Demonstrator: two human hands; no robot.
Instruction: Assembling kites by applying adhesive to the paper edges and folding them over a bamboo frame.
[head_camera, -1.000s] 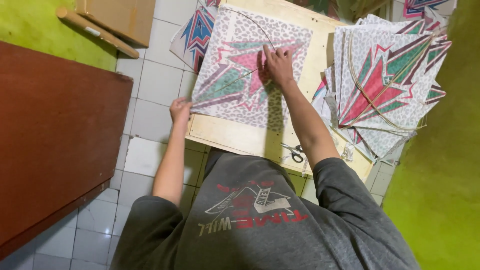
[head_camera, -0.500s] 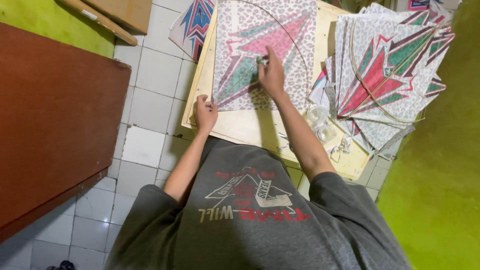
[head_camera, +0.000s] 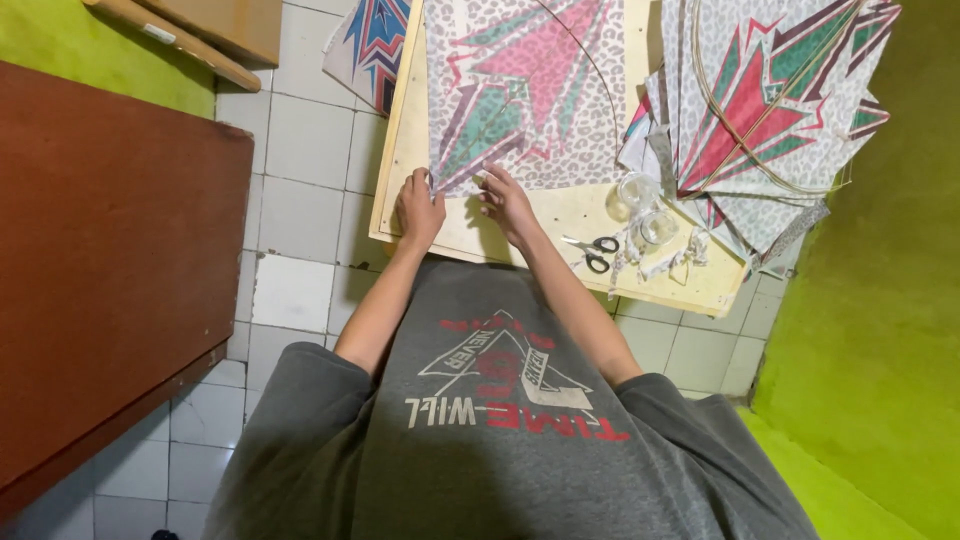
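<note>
A paper kite (head_camera: 535, 90) with a grey leopard print and a pink and green arrow lies flat on a pale wooden board (head_camera: 470, 225). A thin bent stick arcs across it. My left hand (head_camera: 419, 208) pinches the kite's near corner at the left. My right hand (head_camera: 505, 200) presses on the kite's lower edge just right of that corner, fingers spread on the paper. Both hands are close together at the near tip.
A stack of similar finished kites (head_camera: 770, 110) lies at the right. Black-handled scissors (head_camera: 592, 250), two small clear jars (head_camera: 645, 210) and paper scraps sit on the board. A brown wooden table (head_camera: 100, 280) stands left; another kite (head_camera: 370, 45) lies on the tiled floor.
My right hand has drawn back from the kite's middle to its near corner. My left hand slid right to the same corner. The view has shifted.
</note>
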